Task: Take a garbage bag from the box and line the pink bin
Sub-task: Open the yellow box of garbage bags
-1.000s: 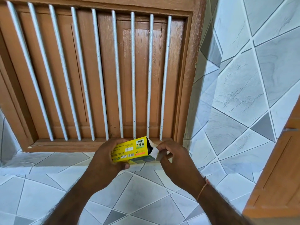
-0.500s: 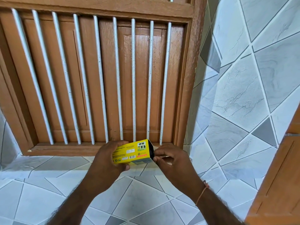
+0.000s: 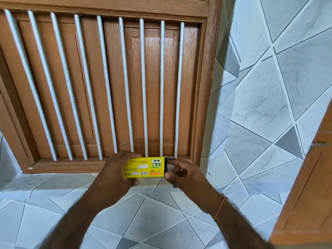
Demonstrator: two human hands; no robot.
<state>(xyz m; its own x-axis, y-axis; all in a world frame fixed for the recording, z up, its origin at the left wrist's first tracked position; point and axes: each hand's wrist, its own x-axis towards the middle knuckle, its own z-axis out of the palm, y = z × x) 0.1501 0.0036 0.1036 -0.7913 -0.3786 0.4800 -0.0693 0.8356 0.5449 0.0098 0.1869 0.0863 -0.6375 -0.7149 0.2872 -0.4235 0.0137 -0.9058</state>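
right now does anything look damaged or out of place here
Nothing stands out. The left hand grips the small yellow cardboard box; the right hand works at its open dark end. No pink bin in view.

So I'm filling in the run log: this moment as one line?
stage: opening box | left hand: grips yellow box | right hand: fingers at box's open end | bag: not out | pink bin: unseen
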